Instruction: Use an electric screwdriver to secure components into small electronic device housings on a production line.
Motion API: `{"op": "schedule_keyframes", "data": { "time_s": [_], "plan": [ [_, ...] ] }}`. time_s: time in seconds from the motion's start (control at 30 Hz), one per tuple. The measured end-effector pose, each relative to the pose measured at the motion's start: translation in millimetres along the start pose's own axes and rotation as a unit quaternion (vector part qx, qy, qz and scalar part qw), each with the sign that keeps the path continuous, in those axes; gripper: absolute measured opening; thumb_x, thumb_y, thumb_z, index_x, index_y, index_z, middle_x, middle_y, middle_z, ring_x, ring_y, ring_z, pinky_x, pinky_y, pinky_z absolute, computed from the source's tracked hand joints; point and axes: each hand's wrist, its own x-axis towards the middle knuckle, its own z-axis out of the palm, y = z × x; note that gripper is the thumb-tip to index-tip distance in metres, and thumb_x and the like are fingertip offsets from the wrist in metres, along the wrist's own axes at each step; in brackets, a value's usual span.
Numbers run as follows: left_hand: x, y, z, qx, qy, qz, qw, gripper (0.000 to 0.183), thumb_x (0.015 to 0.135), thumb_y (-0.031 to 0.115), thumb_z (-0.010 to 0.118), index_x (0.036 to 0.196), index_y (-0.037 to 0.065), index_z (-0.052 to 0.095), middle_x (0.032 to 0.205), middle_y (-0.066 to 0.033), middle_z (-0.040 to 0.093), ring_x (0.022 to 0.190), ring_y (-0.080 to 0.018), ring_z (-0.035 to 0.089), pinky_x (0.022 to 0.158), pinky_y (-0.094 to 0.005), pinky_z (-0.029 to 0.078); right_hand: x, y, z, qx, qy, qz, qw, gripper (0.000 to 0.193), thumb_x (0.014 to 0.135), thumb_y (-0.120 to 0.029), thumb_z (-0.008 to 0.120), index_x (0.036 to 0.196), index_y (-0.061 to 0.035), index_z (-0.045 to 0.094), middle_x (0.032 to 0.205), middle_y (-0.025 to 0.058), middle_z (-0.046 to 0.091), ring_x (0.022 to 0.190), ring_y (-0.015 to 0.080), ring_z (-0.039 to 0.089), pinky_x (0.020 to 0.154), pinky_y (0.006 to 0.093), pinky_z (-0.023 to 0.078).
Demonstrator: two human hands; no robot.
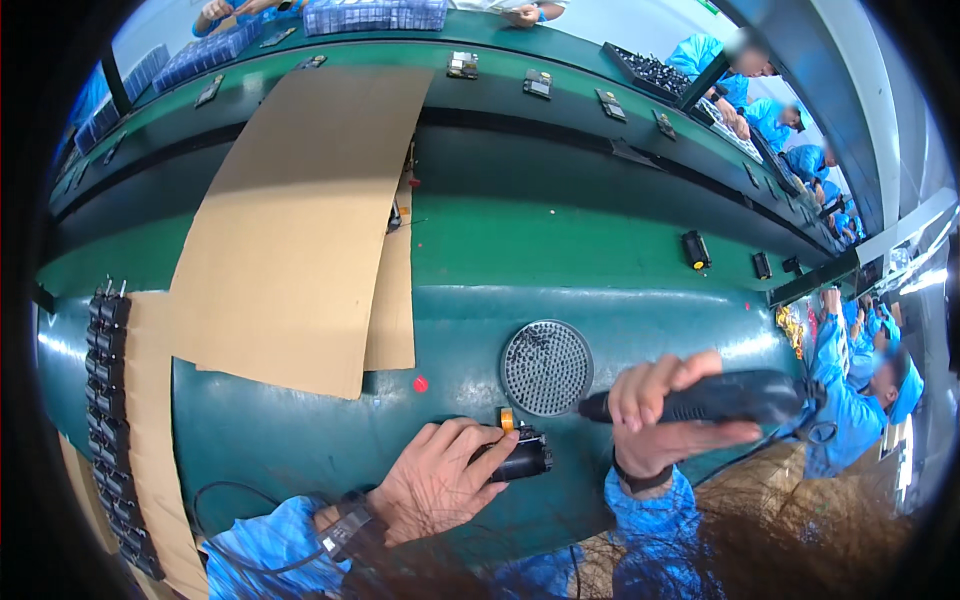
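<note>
Head view: the left hand (437, 487) is pinning a small black housing (522, 458) to the green surface (300, 440) while the right hand (665, 415) is gripping an electric screwdriver (715, 398), whose bit should be meeting the screw squarely.

left hand (440, 485) covering most of black part (525, 458), screwdriver (720, 398) tip hidden

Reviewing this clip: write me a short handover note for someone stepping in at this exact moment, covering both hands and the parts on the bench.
Left hand: pressing a small black part down on the green bench.
Right hand: gripping an electric screwdriver, its tip lying level, pointing left near the round screw tray and above the part.
A row of black parts lies at the left edge, beside cardboard sheets.
Done: part seated under the left hand, driver in hand.
Left: driver tip is not yet on the part; whether any screw is in cannot be told.
</note>
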Motion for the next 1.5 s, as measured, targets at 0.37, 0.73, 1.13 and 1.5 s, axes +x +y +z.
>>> {"op": "schedule_keyframes", "data": {
  "time_s": [0.37, 0.73, 1.13, 1.5],
  "plan": [
    [-1, -5, 3, -0.039, 0.031, -0.001, 0.999, 0.064, 0.075, 0.027, 0.086, 0.133, 0.010, 0.066, 0.121, -0.0029, 0.061, 0.113, -0.0222, 0.059, 0.092, -0.0377, 0.048, -30, 12, 9, 0.074, -0.154, 0.024, 0.985, 0.087, 0.083, -0.084, 0.058, 0.106, -0.0003, 0.055, 0.069, 0.0112, 0.059, 0.058, 0.0211, 0.058, 0.051, 0.0362, 0.050],
    [-4, -7, 5, -0.022, 0.014, 0.001, 1.000, 0.059, 0.085, 0.032, 0.077, 0.138, 0.011, 0.061, 0.125, 0.0001, 0.059, 0.114, -0.0187, 0.056, 0.093, -0.0340, 0.045, -36, 21, 10, 0.051, -0.157, 0.014, 0.986, 0.088, 0.084, -0.082, 0.060, 0.105, 0.0035, 0.053, 0.068, 0.0119, 0.058, 0.056, 0.0208, 0.058, 0.050, 0.0348, 0.051],
    [-2, -2, 1, -0.034, 0.037, -0.004, 0.999, 0.062, 0.078, 0.026, 0.084, 0.134, 0.009, 0.065, 0.123, -0.0035, 0.061, 0.114, -0.0224, 0.059, 0.092, -0.0376, 0.048, -41, 32, 9, 0.054, -0.138, 0.019, 0.989, 0.085, 0.083, -0.079, 0.064, 0.100, 0.0045, 0.056, 0.066, 0.0110, 0.058, 0.055, 0.0202, 0.058, 0.049, 0.0350, 0.052],
    [-4, -1, 0, -0.018, 0.034, -0.005, 0.999, 0.061, 0.079, 0.028, 0.084, 0.133, 0.010, 0.065, 0.123, -0.0032, 0.061, 0.113, -0.0225, 0.058, 0.092, -0.0380, 0.048, -17, 6, 21, 0.035, -0.010, 0.005, 0.999, 0.082, 0.084, -0.088, 0.048, 0.105, -0.0086, 0.048, 0.069, 0.0029, 0.052, 0.051, 0.0154, 0.052, 0.048, 0.0318, 0.047]
  ]
}}
